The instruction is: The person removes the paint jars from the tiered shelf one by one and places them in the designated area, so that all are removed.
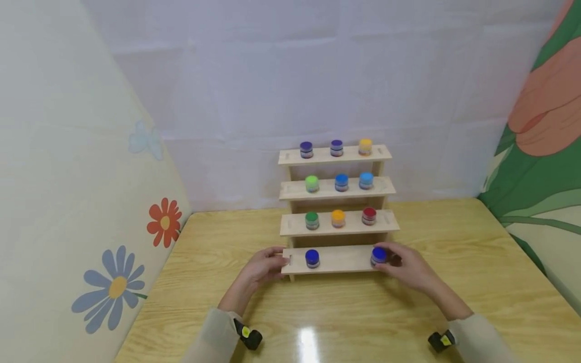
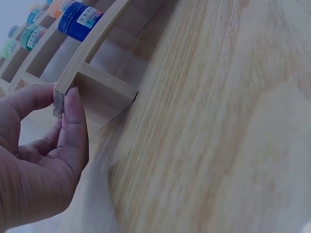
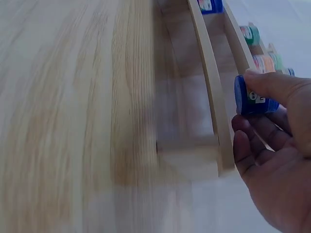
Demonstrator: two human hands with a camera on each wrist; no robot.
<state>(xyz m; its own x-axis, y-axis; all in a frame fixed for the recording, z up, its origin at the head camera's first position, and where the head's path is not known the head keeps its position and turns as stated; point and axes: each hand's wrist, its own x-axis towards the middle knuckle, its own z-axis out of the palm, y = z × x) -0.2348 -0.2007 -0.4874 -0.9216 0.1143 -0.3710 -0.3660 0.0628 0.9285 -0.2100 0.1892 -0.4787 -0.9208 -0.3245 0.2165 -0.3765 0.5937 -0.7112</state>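
A stepped wooden rack [image 1: 342,259] with several tiers stands on the table. At the left end of its lowest tier, my left hand [image 1: 263,266] pinches the board's edge between thumb and fingers, plain in the left wrist view. My right hand [image 1: 408,266] holds a small blue paint jar [image 1: 379,255] by thumb and fingertips at that tier's right end. In the right wrist view this jar [image 3: 255,97] is tilted in the grip; whether it touches the board I cannot tell. A second blue paint jar [image 1: 312,258] sits toward the left on the same tier.
Three jars stand on each upper tier, among them a dark red jar [image 1: 369,216], a light green jar [image 1: 311,184] and a yellow jar [image 1: 365,147]. The wood-grain table [image 1: 218,237] meets a white cloth backdrop [image 1: 254,91] behind the rack. Flower-painted panels flank both sides.
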